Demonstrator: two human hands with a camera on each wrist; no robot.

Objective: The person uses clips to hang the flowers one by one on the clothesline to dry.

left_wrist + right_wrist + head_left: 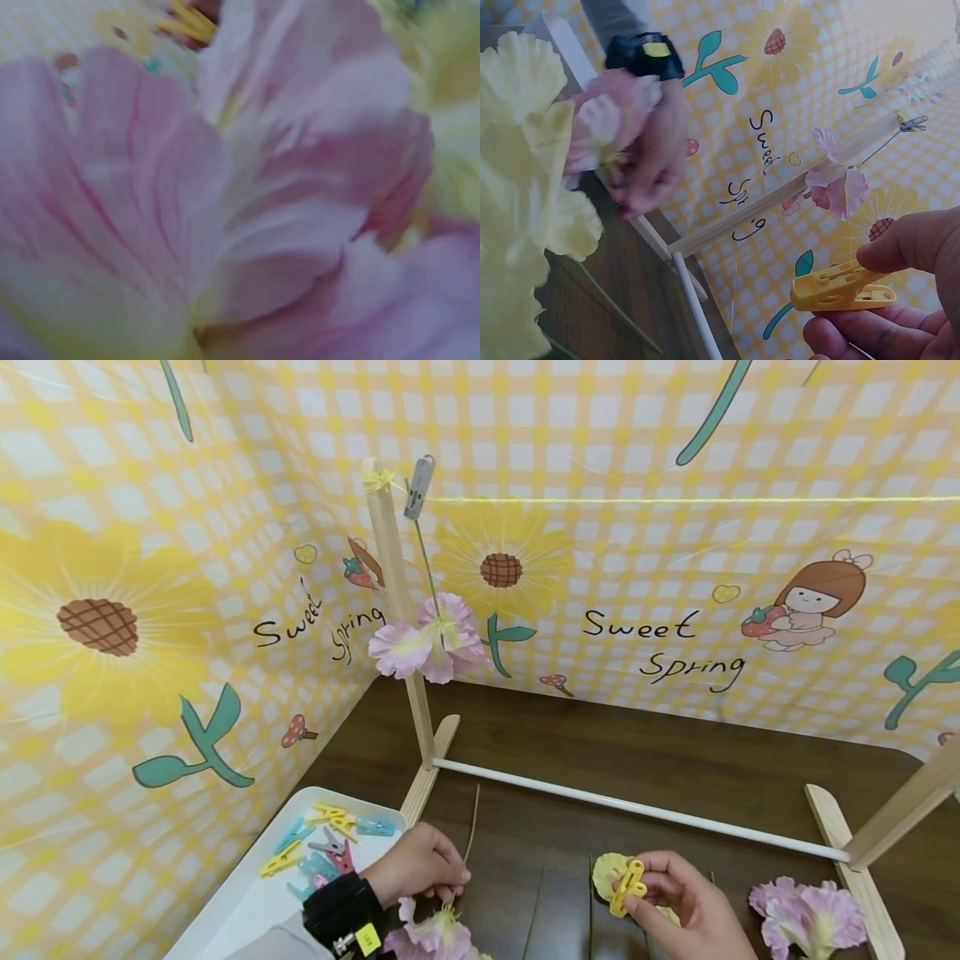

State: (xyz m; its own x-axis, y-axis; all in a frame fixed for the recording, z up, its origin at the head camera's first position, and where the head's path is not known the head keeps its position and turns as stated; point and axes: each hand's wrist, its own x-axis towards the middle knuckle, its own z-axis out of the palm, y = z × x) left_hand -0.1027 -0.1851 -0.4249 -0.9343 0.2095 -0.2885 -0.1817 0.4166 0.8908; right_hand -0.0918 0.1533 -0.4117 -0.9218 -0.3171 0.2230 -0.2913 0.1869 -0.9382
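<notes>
My left hand (422, 864) pinches the thin stem (474, 822) of a pink artificial flower (435, 937). Its bloom hangs below the fingers, and blurred pink petals (292, 165) fill the left wrist view. Between thumb and fingers, my right hand (693, 902) grips a yellow clothespin (628, 887), seen side-on in the right wrist view (840, 289). Under and behind that clothespin is a yellow flower (609, 867) on the table. Another pink flower (431, 639) hangs upside down from the yellow string (637, 500), clipped by a grey clothespin (419, 487).
A white tray (217, 914) with several coloured clothespins stands at left. The string is tied to a wooden post (393, 556) of a frame with a white crossbar (637, 807). One more pink flower (810, 914) lies at right. A checked cloth (637, 435) surrounds the table.
</notes>
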